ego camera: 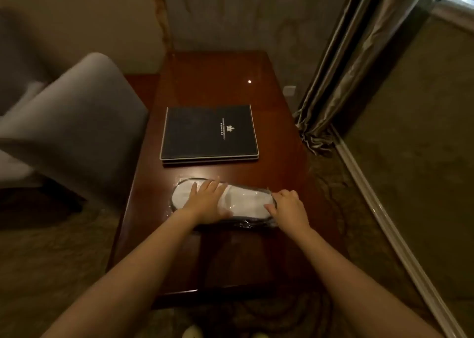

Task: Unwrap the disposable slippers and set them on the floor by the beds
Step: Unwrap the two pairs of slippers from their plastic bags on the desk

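Observation:
A pair of white disposable slippers in a clear plastic wrapper (pixel 243 204) lies flat on a dark wooden table (pixel 218 86), lengthwise from left to right, near the table's front half. My left hand (pixel 207 201) rests flat on the wrapper's left part with fingers spread. My right hand (pixel 288 204) is at the wrapper's right end, fingers curled onto its edge. The wrapper looks sealed around the slippers.
A black folder (pixel 209 132) with a small light emblem lies behind the slippers on the table. A grey upholstered chair (pixel 74 117) stands to the left. Curtains (pixel 346 63) hang at the right, above patterned carpet (pixel 415 145).

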A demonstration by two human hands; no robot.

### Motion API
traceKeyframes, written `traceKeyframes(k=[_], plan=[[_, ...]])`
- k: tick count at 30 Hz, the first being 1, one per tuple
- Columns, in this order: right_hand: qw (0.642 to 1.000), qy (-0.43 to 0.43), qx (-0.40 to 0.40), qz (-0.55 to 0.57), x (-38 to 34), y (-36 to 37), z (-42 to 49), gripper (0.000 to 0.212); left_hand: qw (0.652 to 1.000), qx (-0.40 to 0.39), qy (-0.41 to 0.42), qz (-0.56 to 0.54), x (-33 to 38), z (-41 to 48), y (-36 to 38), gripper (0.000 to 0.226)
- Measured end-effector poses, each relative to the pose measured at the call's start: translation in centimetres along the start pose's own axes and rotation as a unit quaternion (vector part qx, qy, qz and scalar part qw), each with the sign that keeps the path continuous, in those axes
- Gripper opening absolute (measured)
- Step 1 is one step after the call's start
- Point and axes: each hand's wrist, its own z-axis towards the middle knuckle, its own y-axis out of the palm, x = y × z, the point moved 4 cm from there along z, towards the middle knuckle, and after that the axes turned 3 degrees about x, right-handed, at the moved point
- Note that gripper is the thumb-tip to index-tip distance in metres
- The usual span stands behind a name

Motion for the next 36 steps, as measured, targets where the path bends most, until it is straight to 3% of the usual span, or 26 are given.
traceKeyframes(k=[8, 11, 24, 30, 33, 36], plan=[[0.998, 0.037, 0.036, 0.038, 0.3, 2.3, 0.2, 0.042, 0.988, -0.014, 0.09, 0.128, 1.5, 3.5, 1.1, 0.119], [0.995, 0.046, 0.05, 0.07, 0.6, 2.7, 0.3, 0.037, 0.989, -0.039, 0.091, 0.111, 1.2, 4.3, 1.6, 0.122], [0.974, 0.103, 0.132, 0.155, 1.6, 2.9, 1.2, 0.015, 0.989, 0.005, 0.098, 0.109, 1.6, 4.0, 1.8, 0.118], [0.926, 0.127, 0.168, 0.312, 2.5, 0.9, 1.4, 0.01, 0.99, 0.044, 0.096, 0.089, 1.1, 2.8, 0.7, 0.113], [0.869, 0.21, 0.175, 0.412, 3.8, 0.4, 1.8, 0.011, 0.993, 0.07, 0.085, 0.049, 0.8, 2.2, -0.3, 0.11], [0.799, 0.296, 0.114, 0.511, 4.8, 1.0, 2.1, 0.014, 0.99, 0.098, 0.092, 0.032, 1.0, 1.8, -1.6, 0.11]])
